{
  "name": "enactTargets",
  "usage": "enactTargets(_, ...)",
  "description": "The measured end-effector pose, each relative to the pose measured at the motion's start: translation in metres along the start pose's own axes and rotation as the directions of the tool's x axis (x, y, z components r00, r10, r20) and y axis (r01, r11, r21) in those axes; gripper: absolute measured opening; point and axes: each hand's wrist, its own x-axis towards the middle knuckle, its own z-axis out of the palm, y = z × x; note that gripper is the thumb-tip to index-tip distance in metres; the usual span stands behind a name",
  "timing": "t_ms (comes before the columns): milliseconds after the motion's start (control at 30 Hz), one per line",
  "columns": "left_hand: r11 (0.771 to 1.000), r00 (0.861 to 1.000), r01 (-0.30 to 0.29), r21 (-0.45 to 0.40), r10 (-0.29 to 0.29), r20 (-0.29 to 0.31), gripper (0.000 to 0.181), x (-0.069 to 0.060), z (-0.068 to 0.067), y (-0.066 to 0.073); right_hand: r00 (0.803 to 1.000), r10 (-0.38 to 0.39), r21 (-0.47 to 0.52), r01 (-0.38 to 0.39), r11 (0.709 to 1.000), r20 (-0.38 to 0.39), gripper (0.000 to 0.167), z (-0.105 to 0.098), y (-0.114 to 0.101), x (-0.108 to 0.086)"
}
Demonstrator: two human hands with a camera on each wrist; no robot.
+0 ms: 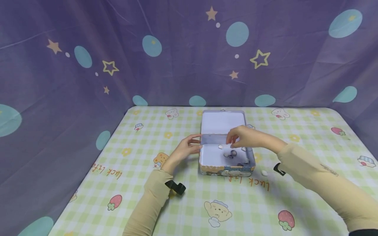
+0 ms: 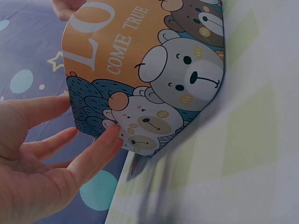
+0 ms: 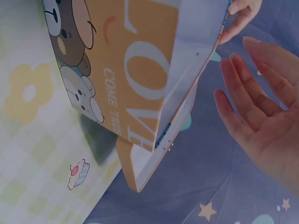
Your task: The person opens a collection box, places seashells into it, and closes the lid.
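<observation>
A rectangular tin box (image 1: 211,157) with bear pictures and lettering on its sides stands on the table, its hinged lid (image 1: 221,122) tipped back. Inside lie several small pale and dark pieces (image 1: 233,153) that look like seashells. My left hand (image 1: 188,147) steadies the box from its left; the left wrist view shows the fingertips resting on the printed side (image 2: 154,74). Over the box's inside hovers my right hand (image 1: 242,136), fingers pointing down. The right wrist view shows its fingers (image 3: 243,98) loosely bent and spread, with nothing seen between them.
One white shell-like piece (image 1: 264,172) lies on the table right of the box, near the right forearm. A green checked cloth (image 1: 177,216) with cartoon prints covers the table. Behind it hangs a purple curtain (image 1: 183,75).
</observation>
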Motion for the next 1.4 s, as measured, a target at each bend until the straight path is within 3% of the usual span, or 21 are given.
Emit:
enactTargets(367,1.0,1.0,0.004,0.011,-0.004,-0.005,0.05,0.0,-0.001,0.0,0.997,-0.017,0.003,0.017,1.0,-0.08,0.011,-0.004,0.003,-0.022)
enactTargets(733,1.0,1.0,0.018,-0.002,-0.018,0.009,0.052,0.0,-0.002,-0.001,0.987,0.013,0.021,-0.009,1.0,-0.158,0.012,-0.003,0.011,-0.048)
enactTargets(933,1.0,0.999,0.022,0.003,-0.022,0.035,0.053,-0.005,-0.001,0.01,0.979,0.007,0.017,-0.004,1.0,-0.202,0.013,-0.004,0.018,-0.065)
enactTargets(1167,1.0,0.999,0.022,0.014,-0.022,0.04,0.052,-0.013,0.002,0.024,0.978,0.067,0.038,-0.06,0.997,-0.195,0.011,-0.001,0.025,-0.082)
enactTargets(1400,1.0,0.999,0.02,0.0,-0.02,0.042,0.052,-0.01,0.002,0.019,0.979,0.105,0.042,-0.099,0.994,-0.175,0.011,0.005,0.035,-0.1)
